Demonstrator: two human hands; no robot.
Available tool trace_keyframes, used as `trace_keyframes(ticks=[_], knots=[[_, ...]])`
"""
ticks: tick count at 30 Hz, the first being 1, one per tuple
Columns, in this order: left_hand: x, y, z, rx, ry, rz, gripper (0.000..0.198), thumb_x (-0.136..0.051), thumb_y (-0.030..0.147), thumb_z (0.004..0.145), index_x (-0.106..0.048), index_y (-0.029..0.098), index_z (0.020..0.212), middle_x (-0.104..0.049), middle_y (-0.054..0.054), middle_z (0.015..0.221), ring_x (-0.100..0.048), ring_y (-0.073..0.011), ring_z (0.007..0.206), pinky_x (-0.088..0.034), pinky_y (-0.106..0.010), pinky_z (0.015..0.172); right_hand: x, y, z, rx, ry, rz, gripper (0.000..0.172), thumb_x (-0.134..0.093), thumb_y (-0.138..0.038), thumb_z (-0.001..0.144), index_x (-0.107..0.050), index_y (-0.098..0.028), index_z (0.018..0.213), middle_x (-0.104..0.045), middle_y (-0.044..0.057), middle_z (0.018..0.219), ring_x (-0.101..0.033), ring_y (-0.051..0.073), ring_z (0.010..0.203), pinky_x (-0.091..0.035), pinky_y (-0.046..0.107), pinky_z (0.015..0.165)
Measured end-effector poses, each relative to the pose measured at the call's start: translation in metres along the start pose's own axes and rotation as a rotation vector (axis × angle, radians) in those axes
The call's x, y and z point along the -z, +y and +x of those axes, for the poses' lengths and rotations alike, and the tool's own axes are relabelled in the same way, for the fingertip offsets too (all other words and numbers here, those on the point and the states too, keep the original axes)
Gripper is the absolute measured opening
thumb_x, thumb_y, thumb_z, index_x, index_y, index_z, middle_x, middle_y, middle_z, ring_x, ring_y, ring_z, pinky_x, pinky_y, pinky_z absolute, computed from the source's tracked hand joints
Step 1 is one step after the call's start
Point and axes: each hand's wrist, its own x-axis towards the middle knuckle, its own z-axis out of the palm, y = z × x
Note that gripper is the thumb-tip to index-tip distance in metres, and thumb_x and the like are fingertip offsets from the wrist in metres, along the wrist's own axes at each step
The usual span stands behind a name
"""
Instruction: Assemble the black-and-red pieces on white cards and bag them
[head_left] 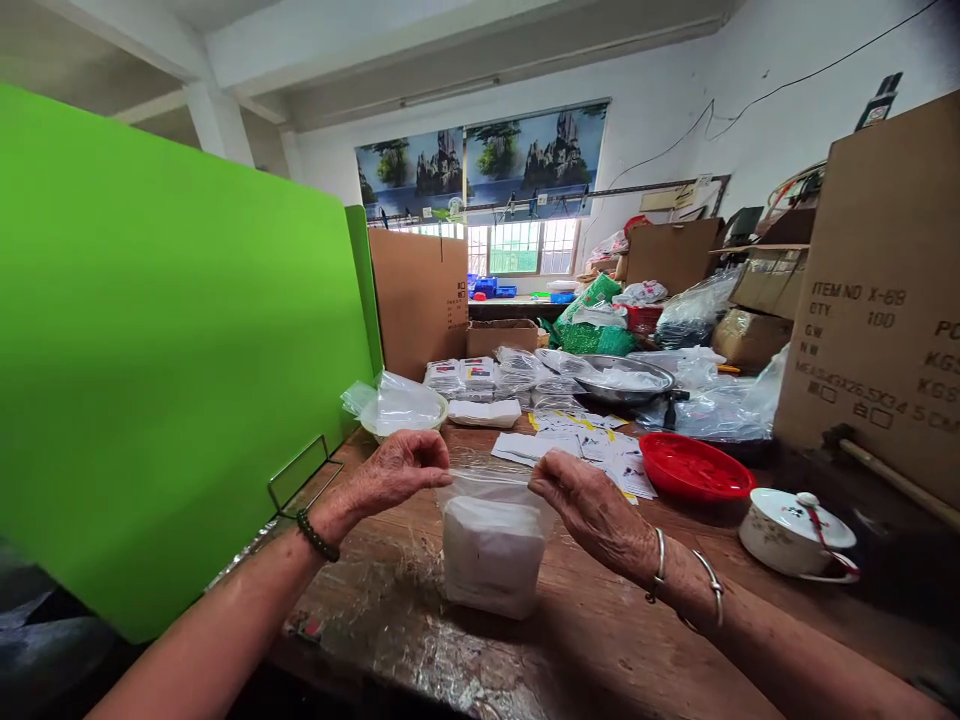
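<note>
A clear zip bag [491, 560] stands upright on the wooden table in front of me, filled with a white block-like stack whose exact kind I cannot make out. My left hand [409, 465] pinches the left end of the bag's top edge between thumb and fingers. At the opposite end, my right hand [574, 495] grips the right top corner in the same way. The zip strip runs stretched between both hands, above the white contents. Behind the bag lie printed paper sheets [592, 445] and a folded white stack [484, 413].
A green partition [187, 350] rises on the left, with a wire stand [304, 475] beside it. Plastic bags fill a bowl [401, 410]. To the right are a red basin [696, 468], a lidded enamel pot [791, 535] and a tall carton [870, 300]. Packed bags [517, 375] sit behind.
</note>
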Motion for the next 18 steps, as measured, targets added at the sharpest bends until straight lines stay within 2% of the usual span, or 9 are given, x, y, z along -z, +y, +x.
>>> trace_keyframes(ticks=[3,7,12,18], knots=[[0.004,-0.006,0.000,0.014,-0.025,-0.023,0.019,-0.071,0.030,0.070,-0.060,0.016,0.075,-0.052,0.004,0.069,-0.044,-0.0103,0.065,-0.035,-0.024,0.061,0.000,0.002,-0.001,-0.007,0.005,-0.006,0.017,-0.045,-0.023,0.095,-0.049,-0.021,0.079,-0.059,0.002,0.076,-0.053,0.016,0.068,-0.039,0.028,0.062],[0.002,-0.001,-0.004,0.060,-0.005,0.040,0.017,-0.067,0.031,0.073,-0.060,0.016,0.071,-0.053,0.003,0.069,-0.044,-0.0109,0.067,-0.036,-0.025,0.064,0.001,0.004,-0.002,-0.008,0.006,-0.005,0.018,-0.045,-0.026,0.095,-0.050,-0.021,0.078,-0.059,0.002,0.074,-0.053,0.016,0.067,-0.039,0.028,0.061],[-0.013,0.005,-0.006,0.002,0.086,0.030,0.019,-0.068,0.031,0.071,-0.061,0.017,0.080,-0.057,0.001,0.076,-0.049,-0.0128,0.071,-0.040,-0.026,0.066,0.000,0.004,-0.001,-0.012,0.010,-0.007,0.020,-0.044,-0.027,0.095,-0.049,-0.021,0.077,-0.059,0.002,0.073,-0.053,0.016,0.066,-0.040,0.028,0.060],[-0.014,0.007,-0.002,-0.022,0.063,0.152,0.012,-0.063,0.028,0.075,-0.062,0.017,0.071,-0.057,0.001,0.071,-0.048,-0.0126,0.069,-0.040,-0.026,0.067,0.001,0.003,0.000,0.018,0.003,-0.018,0.019,-0.045,-0.025,0.095,-0.049,-0.022,0.077,-0.059,0.002,0.072,-0.054,0.016,0.065,-0.041,0.028,0.059]])
